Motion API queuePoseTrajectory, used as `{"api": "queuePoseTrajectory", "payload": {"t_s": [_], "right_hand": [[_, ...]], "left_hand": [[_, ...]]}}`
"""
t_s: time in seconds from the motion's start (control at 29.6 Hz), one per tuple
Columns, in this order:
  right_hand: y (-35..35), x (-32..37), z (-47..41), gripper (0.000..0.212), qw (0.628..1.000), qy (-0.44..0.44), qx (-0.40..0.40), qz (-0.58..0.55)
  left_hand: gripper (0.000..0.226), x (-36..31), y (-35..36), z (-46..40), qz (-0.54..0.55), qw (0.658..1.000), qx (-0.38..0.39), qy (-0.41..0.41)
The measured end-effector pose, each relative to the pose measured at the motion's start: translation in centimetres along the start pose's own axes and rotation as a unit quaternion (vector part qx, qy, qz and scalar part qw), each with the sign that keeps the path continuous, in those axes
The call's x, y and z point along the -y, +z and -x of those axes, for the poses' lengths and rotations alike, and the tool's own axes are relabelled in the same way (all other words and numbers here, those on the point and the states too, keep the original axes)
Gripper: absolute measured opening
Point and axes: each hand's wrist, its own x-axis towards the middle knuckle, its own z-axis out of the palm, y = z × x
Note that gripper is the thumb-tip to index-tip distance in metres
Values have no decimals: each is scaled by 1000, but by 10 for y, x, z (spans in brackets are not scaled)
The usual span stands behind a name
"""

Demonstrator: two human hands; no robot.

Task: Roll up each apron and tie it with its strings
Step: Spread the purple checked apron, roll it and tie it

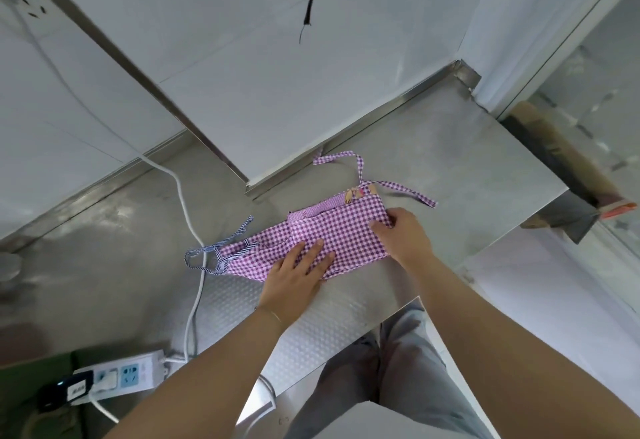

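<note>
Apron [332, 230], label prob. unreadable

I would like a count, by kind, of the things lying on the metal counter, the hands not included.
Apron: 1, purple checked apron, folded, both hands on it
Power strip: 1, white power strip, at the counter's near left
Cable: 1, white cable, running past the apron's striped strings
Total: 3

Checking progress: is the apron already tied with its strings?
No, the apron lies flat under both hands, its strings loose on the counter.
</note>
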Motion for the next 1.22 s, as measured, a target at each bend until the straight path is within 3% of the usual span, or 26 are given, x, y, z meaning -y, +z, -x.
{"api": "queuePoseTrajectory", "payload": {"t_s": [0.07, 0.17, 0.27, 0.37, 0.44, 0.57, 0.68, 0.78, 0.91, 0.98, 1.12, 1.22], "right_hand": [[-2, 7, -6, 48, 997, 31, 65, -30], [-16, -1, -2, 60, 974, 139, 136, -116], [-17, -18, 17, 69, 948, 179, 145, -219], [-3, -19, 44, 81, 964, 124, 98, -215], [4, -24, 46, 85, 976, 104, 100, -164], [-15, -29, 27, 62, 997, 35, 62, 33], [-33, -15, 7, 32, 996, 22, 82, -13], [-45, -3, -12, 20, 985, 45, 90, -137], [-66, -7, -23, 17, 900, 151, 122, -390], [-81, -13, -20, 16, 893, 140, 136, -405], [-98, -20, 5, 11, 925, 20, 176, -337], [-83, -16, 10, 15, 981, -136, 135, -29]], "left_hand": [[72, 3, -6, -1, -6, 1000, 8, 25], [63, 6, -21, -10, -27, 999, -21, 39], [52, -12, -47, -28, -16, 998, -44, 39], [52, -44, -60, -47, 96, 993, 13, -60], [63, -62, -59, -53, 160, 978, 30, -133], [76, -78, -48, -49, 118, 977, 60, -170], [72, -79, -43, -48, 133, 969, 68, -195], [71, -82, -39, -46, 183, 960, 65, -202], [73, -79, -37, -49, 168, 975, 59, -134], [72, -76, -36, -54, 148, 986, 44, -60], [78, -67, -42, -83, 105, 987, 36, 114], [83, -63, -55, -97, 48, 986, -9, 162]]}}
